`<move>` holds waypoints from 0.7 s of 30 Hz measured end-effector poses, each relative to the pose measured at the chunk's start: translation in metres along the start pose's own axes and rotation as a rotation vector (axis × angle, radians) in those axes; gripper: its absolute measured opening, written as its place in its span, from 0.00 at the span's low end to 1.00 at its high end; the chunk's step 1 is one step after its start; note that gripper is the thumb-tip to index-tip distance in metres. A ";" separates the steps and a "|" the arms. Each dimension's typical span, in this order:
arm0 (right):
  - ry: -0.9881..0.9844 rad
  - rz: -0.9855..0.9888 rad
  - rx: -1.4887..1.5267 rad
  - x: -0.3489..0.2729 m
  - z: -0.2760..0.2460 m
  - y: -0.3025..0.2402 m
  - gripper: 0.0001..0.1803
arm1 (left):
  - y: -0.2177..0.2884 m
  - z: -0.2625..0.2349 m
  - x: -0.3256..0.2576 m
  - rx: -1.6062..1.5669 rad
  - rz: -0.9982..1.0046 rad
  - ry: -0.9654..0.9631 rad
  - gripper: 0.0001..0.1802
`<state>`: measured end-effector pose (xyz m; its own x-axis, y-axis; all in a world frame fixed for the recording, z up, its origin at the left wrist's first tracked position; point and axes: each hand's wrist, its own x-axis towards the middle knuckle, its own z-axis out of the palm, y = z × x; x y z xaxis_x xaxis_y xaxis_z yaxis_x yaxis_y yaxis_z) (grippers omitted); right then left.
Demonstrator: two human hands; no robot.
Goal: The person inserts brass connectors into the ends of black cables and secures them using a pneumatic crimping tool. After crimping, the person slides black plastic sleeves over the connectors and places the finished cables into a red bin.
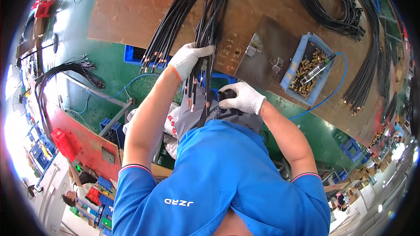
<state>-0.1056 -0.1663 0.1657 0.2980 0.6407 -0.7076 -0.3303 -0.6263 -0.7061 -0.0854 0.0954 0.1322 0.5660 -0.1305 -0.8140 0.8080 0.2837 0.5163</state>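
A worker's gloved left hand (188,59) clamps a bundle of black hoses (209,26) hanging over the edge of the brown table (271,0); the right hand (243,97) closes around a dark tool (227,94) just below; a blue bin of brass fittings (308,67) sits nearby; keeping the bundle gripped firmly and its ends level looks wise.
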 end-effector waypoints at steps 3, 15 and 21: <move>-0.065 -0.021 -0.076 -0.006 0.009 0.004 0.33 | 0.007 0.013 -0.009 -0.012 0.035 0.034 0.11; -0.143 -0.121 -0.357 -0.020 0.024 -0.002 0.35 | -0.012 0.008 0.004 -0.012 0.108 0.074 0.10; -0.290 0.150 0.252 -0.017 0.026 -0.004 0.20 | -0.012 0.005 0.004 -0.010 0.115 0.082 0.11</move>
<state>-0.1322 -0.1628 0.1811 -0.0226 0.6718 -0.7404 -0.5702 -0.6170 -0.5424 -0.0923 0.0861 0.1240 0.6395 -0.0190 -0.7686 0.7365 0.3017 0.6054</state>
